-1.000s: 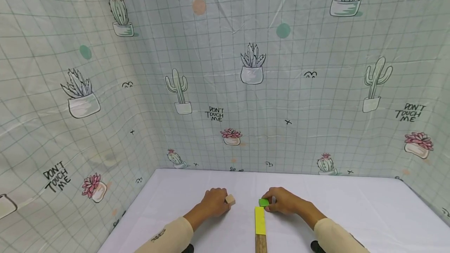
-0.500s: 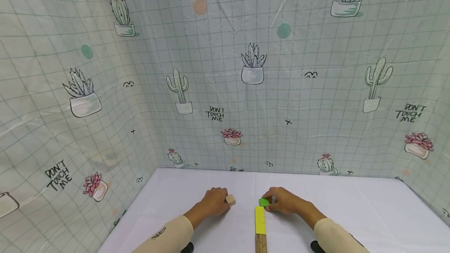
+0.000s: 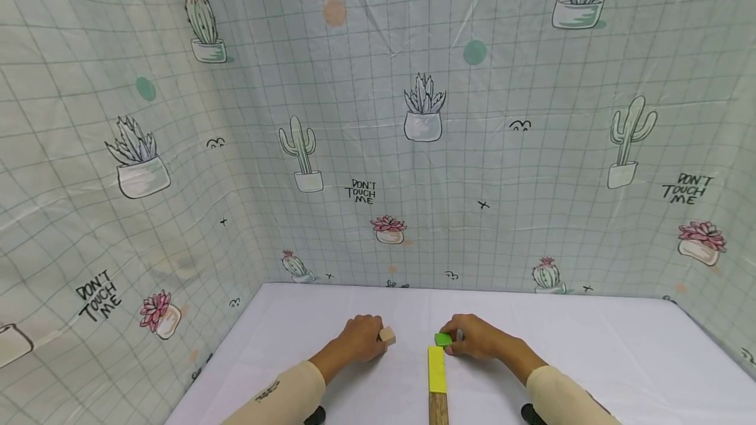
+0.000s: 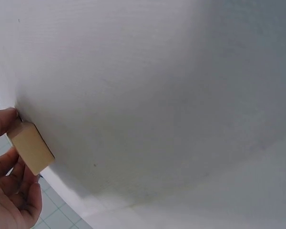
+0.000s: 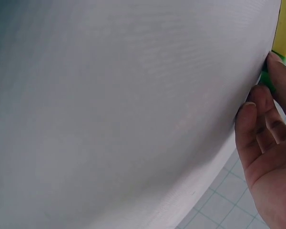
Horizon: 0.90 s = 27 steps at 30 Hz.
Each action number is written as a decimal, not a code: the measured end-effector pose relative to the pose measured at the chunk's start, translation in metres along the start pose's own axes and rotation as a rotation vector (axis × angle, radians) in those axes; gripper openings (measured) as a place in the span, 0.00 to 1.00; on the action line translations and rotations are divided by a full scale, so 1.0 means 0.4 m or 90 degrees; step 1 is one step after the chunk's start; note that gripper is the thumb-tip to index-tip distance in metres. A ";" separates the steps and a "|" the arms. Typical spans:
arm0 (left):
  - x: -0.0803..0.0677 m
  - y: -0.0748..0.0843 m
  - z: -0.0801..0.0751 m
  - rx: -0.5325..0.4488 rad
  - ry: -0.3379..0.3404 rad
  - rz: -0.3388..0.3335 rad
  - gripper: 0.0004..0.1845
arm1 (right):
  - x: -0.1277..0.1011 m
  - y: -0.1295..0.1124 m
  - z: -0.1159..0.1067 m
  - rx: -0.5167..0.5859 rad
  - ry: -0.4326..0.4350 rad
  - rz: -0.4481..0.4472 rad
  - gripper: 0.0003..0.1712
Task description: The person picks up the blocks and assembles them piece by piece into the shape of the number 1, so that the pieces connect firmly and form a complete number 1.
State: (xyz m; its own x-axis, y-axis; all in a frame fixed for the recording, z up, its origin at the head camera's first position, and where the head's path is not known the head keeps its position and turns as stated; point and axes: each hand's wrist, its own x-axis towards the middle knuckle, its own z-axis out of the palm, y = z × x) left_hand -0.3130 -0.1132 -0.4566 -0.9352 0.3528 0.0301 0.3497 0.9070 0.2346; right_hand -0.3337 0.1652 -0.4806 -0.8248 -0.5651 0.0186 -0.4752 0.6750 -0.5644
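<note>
Gleaming bright green block (image 3: 443,340)

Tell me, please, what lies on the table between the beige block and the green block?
Nothing lies there. In the head view, bare white table separates the beige block, held by the left hand, from the green block, held by the right hand.

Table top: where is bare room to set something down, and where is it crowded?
Bare table lies right of the right hand, left of the left hand, and behind both toward the curtain. Crowded: the middle, with tan block, green block and yellow bar.
</note>
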 end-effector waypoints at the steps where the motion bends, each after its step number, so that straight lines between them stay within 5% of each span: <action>1: 0.000 0.000 0.000 0.000 0.001 0.001 0.12 | 0.001 0.001 0.000 -0.001 0.001 -0.001 0.19; 27: 0.018 0.007 0.019 -0.020 -0.005 0.019 0.12 | 0.002 -0.004 0.002 0.005 -0.001 0.019 0.18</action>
State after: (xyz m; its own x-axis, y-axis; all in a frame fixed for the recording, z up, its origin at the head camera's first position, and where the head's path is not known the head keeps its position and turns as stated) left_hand -0.3185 -0.1065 -0.4632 -0.9241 0.3810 0.0304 0.3751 0.8886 0.2639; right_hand -0.3334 0.1634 -0.4804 -0.8379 -0.5458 0.0007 -0.4482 0.6875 -0.5714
